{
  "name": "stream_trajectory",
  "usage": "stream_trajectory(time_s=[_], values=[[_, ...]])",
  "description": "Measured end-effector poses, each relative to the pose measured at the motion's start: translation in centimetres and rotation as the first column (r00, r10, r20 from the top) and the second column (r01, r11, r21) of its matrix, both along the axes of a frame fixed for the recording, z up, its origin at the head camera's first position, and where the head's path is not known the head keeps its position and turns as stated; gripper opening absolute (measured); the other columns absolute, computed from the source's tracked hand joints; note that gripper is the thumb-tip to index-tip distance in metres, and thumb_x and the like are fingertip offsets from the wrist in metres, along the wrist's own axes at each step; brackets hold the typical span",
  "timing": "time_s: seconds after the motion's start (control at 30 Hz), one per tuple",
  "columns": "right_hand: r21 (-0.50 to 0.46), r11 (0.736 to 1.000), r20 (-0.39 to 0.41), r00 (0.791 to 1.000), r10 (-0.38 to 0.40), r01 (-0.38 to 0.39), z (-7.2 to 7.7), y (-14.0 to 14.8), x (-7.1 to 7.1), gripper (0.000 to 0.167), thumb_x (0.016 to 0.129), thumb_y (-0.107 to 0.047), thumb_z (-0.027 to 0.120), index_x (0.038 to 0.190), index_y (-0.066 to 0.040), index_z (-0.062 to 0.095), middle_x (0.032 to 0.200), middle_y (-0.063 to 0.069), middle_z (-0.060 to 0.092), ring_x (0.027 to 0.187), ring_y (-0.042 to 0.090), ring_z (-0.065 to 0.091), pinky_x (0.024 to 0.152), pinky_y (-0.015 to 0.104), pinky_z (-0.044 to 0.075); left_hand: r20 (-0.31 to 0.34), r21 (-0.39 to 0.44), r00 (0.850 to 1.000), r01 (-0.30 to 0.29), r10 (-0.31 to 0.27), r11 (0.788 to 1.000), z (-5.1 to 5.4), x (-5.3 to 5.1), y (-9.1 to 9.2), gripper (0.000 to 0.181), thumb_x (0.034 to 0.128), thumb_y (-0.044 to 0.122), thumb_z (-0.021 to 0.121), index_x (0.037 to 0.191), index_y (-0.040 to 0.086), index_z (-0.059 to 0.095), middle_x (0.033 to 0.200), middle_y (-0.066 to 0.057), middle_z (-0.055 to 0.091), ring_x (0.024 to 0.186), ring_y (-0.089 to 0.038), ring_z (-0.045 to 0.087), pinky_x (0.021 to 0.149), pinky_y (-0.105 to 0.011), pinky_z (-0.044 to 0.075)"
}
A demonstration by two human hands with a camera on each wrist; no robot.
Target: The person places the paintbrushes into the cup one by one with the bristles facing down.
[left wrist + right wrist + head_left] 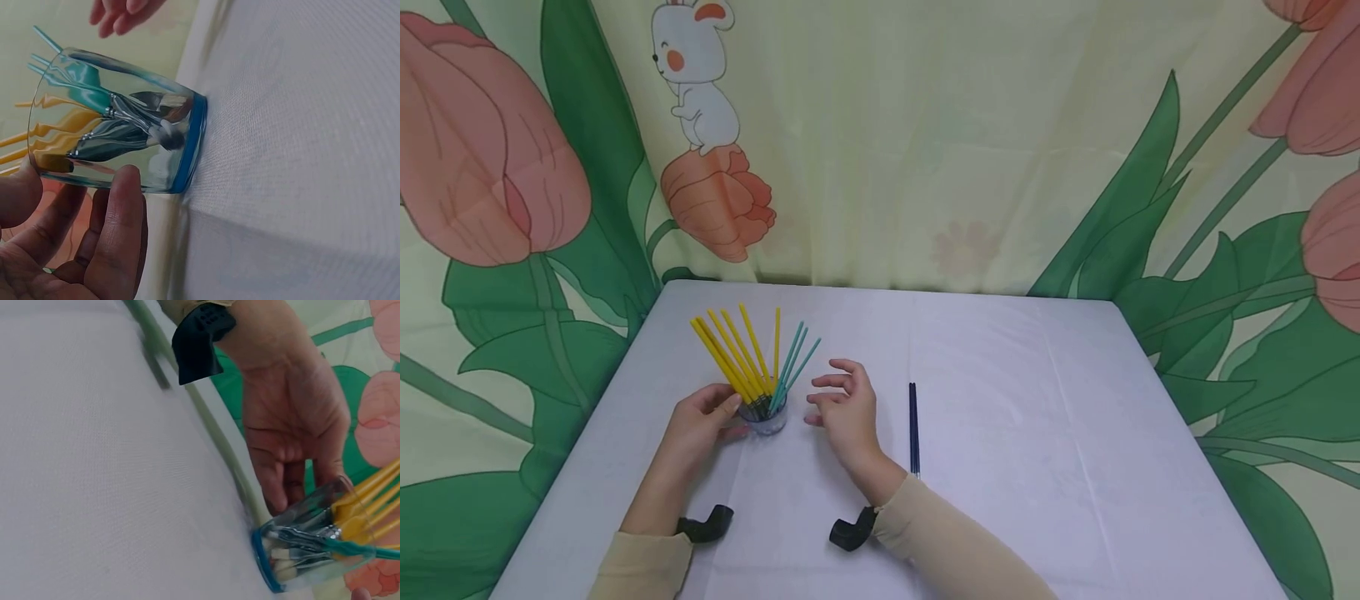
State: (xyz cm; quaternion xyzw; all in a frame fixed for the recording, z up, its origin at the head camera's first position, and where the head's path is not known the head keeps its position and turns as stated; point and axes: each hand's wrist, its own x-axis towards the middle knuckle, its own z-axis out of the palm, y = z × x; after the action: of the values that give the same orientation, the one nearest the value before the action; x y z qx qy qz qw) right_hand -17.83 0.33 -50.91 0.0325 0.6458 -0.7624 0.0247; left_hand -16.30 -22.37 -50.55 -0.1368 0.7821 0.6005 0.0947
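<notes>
A clear glass cup [767,426] with a blue-tinted base stands upright on the left side of the table, full of paintbrushes with their bristles down. Several yellow-handled paintbrushes [735,354] lean left, and several teal-handled paintbrushes [792,367] lean right. My left hand [696,425] holds the cup from its left side, thumb near the rim and fingers against the wall, as the left wrist view shows on the glass [197,147]. To the right of the cup, my right hand [850,417] hovers with loosely bent fingers, holding nothing and apart from the glass.
Dark blue-handled brushes [913,425] lie on the white-covered table [1022,467], right of my right hand and partly hidden by the right forearm. Behind the table hangs a curtain [880,150] printed with tulips and a white cartoon animal. Each wrist wears a black mount [852,532].
</notes>
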Motion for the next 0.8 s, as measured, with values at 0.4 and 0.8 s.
stream_trajectory(time_s=[0.4, 0.8], values=[[0.036, 0.999, 0.043, 0.999, 0.023, -0.024, 1.0, 3.5, 0.6, 0.057, 0.099, 0.004, 0.065, 0.147, -0.023, 0.054, 0.133, 0.026, 0.068, 0.108, 0.045, 0.076, 0.067, 0.038, 0.07, -0.005, -0.009, 1.0, 0.004, -0.004, 1.0, 0.1, 0.1, -0.1, 0.047, 0.1115, 0.032, 0.061, 0.15, 0.004, 0.058, 0.15, -0.02, 0.057, 0.131, -0.032, 0.061, 0.092, -0.029, 0.067], [0.088, 0.995, 0.08, 0.995, -0.061, 0.054, 2.0, 7.5, 0.7, 0.064, 0.095, 0.003, 0.068, 0.151, -0.025, 0.054, 0.129, 0.022, 0.072, 0.099, 0.041, 0.078, 0.061, 0.042, 0.069, -0.007, -0.007, 1.0, -0.006, 0.006, 1.0, 0.0, 0.0, 0.0, 0.046, 0.1111, 0.031, 0.062, 0.149, 0.004, 0.059, 0.146, -0.02, 0.059, 0.127, -0.03, 0.063, 0.09, -0.028, 0.068]])
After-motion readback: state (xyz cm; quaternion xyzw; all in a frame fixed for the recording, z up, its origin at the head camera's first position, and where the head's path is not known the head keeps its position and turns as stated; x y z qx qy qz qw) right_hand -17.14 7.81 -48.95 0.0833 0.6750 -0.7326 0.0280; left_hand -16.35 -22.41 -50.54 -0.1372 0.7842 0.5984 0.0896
